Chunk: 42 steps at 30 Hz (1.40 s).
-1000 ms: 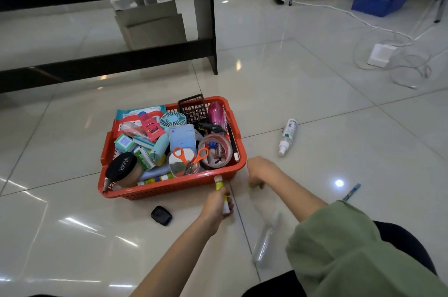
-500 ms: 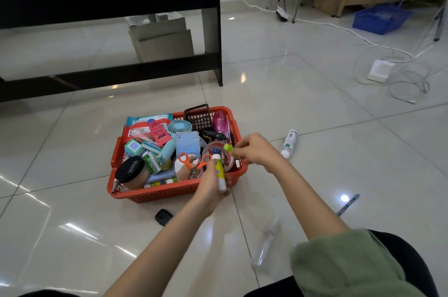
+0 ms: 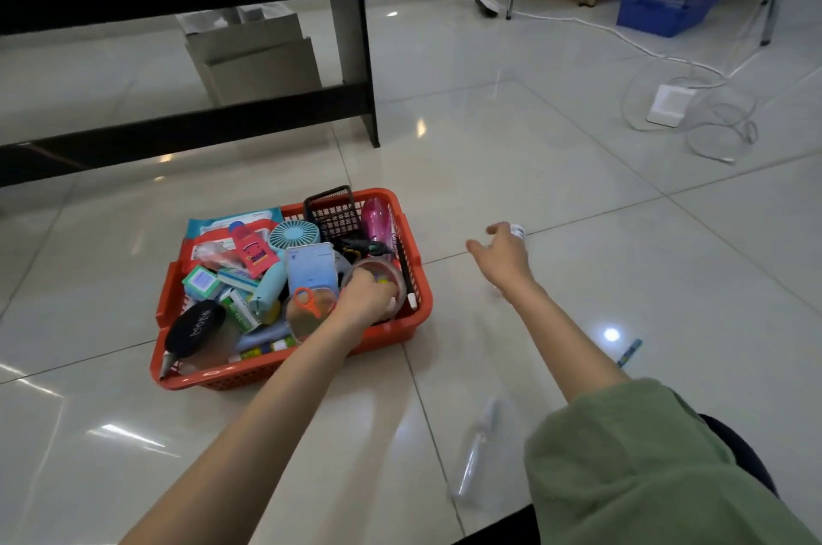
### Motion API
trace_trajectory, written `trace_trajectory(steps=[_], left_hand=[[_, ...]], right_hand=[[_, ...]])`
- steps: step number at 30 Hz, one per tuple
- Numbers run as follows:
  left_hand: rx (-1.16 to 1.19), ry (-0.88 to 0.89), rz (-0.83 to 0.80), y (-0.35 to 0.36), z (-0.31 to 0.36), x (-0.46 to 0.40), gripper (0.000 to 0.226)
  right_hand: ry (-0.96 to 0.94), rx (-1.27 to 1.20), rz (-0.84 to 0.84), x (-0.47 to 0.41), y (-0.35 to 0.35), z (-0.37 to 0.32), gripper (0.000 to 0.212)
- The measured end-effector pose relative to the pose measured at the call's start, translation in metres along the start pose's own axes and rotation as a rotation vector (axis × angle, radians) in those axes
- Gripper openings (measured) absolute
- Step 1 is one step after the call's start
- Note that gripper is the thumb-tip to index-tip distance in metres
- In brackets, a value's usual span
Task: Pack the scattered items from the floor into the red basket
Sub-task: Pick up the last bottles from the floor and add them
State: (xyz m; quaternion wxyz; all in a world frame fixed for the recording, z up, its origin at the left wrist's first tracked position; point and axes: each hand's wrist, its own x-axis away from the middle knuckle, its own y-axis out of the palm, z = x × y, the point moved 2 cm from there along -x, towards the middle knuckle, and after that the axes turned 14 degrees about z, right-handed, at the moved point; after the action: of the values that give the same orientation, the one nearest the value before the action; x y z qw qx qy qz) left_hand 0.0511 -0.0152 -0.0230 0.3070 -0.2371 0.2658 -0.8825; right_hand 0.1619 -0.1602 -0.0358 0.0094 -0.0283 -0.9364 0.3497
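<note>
Far left of the red basket you had the black-lidded jar lying in the near corner, with small boxes and tubes piled next to it. Toward the middle there was the blue mini fan, a pale blue card pack and the orange-handled scissors sitting on a clear round lid. The basket sat on the tiled floor, already pretty full.

Your left hand was down inside the basket at its right end, over the tape roll. The fingers were curled downward with a bit of yellow-green showing under them, but I couldn't tell whether they were actually pinching anything or just resting there.

Moving right, your right hand was out over the floor beside the basket, fingers loosely spread and holding nothing, right at the white bottle, which it mostly hid. Couldn't tell if it was touching.

Nearer you, a clear plastic tube lay blurred on the floor, and further right a blue pen was next to a light glare.
</note>
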Motion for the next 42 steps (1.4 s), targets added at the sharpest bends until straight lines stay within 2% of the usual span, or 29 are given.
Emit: trace_trajectory(steps=[2, 4, 6, 8, 11, 14, 16, 18, 20, 22, 25, 27, 29, 31, 34, 37, 42], left_hand=[[-0.138, 0.111, 0.068, 0.011, 0.001, 0.007, 0.028], [-0.216, 0.181, 0.112, 0.021, -0.005, 0.016, 0.043], [-0.254, 0.261, 0.139, 0.028, -0.012, 0.025, 0.044], [-0.257, 0.36, 0.192, 0.03, -0.017, 0.032, 0.04], [-0.228, 0.557, 0.332, 0.028, -0.017, 0.04, 0.035], [-0.156, 0.654, 0.36, 0.034, -0.01, 0.045, 0.032], [-0.094, 0.631, 0.347, 0.04, -0.006, 0.048, 0.031], [-0.012, 0.594, 0.368, 0.043, -0.005, 0.048, 0.029], [0.084, 0.542, 0.425, 0.04, -0.006, 0.045, 0.025], [0.187, 0.461, 0.515, 0.031, -0.008, 0.041, 0.02], [0.265, 0.352, 0.635, 0.012, -0.015, 0.032, 0.023], [0.249, 0.353, 0.675, 0.0, -0.023, 0.027, 0.027], [0.221, 0.355, 0.69, -0.011, -0.032, 0.023, 0.03], [0.212, 0.335, 0.684, -0.019, -0.039, 0.02, 0.031], [0.089, 0.317, 0.549, -0.019, -0.044, 0.015, 0.028], [-0.173, 0.386, 0.351, -0.008, -0.049, 0.017, 0.037], [-0.365, 0.495, 0.361, -0.009, -0.053, 0.019, 0.048]], right_hand=[[-0.059, 0.153, 0.018, -0.011, 0.002, 0.015, 0.052], [-0.13, 0.381, -0.089, -0.016, 0.014, 0.031, 0.052], [-0.144, 0.584, -0.191, -0.014, 0.027, 0.045, 0.046], [-0.139, 0.64, -0.167, -0.009, 0.034, 0.058, 0.043], [-0.122, 0.512, -0.055, -0.007, 0.032, 0.072, 0.043], [-0.067, 0.435, 0.012, -0.014, 0.02, 0.084, 0.039], [-0.004, 0.283, 0.049, -0.018, 0.012, 0.087, 0.031], [0.112, 0.003, 0.096, -0.016, 0.003, 0.08, 0.017], [0.213, -0.307, 0.132, -0.007, -0.004, 0.063, 0.019], [0.199, -0.497, 0.133, 0.008, -0.006, 0.039, 0.019], [0.047, -0.575, 0.107, 0.042, -0.01, -0.001, 0.012], [-0.123, -0.535, 0.132, 0.062, -0.018, -0.025, 0.007], [-0.281, -0.46, 0.166, 0.073, -0.029, -0.044, 0.01], [-0.359, -0.391, 0.123, 0.076, -0.035, -0.056, 0.014], [-0.444, -0.125, -0.044, 0.085, -0.017, -0.064, 0.021], [-0.551, 0.081, -0.137, 0.102, 0.012, -0.061, 0.028], [-0.703, 0.336, -0.16, 0.097, 0.03, -0.072, 0.025]])
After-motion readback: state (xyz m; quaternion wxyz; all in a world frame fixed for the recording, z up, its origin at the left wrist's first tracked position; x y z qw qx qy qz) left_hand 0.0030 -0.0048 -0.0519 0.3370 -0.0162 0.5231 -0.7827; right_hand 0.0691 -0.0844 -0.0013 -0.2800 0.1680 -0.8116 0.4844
